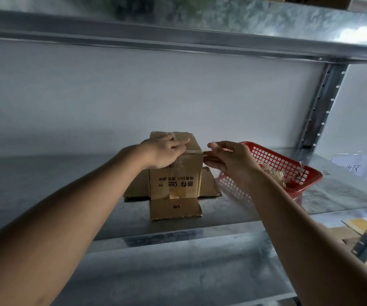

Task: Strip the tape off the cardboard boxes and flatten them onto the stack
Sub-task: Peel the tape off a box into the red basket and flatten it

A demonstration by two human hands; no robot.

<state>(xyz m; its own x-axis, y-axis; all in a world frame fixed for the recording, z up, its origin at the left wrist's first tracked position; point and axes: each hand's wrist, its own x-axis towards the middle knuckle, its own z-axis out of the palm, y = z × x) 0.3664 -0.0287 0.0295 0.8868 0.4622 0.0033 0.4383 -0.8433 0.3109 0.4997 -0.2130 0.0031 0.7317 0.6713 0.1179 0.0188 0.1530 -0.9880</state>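
A small brown cardboard box (176, 180) stands upright on a metal shelf (67, 195), its bottom flaps spread out flat around it. Clear tape (179, 168) runs over its top and down the front face. My left hand (164, 153) rests on the box's top, fingers straight across the taped seam. My right hand (228, 160) is at the box's upper right edge, its fingertips touching the corner where the tape ends. Flattened cardboard (209, 182) lies under and behind the box.
A red plastic basket (288, 164) holding crumpled tape stands right of the box. A steel upright (319, 107) rises at the back right, and another shelf (178, 34) hangs overhead. More cardboard (354, 228) shows below at right.
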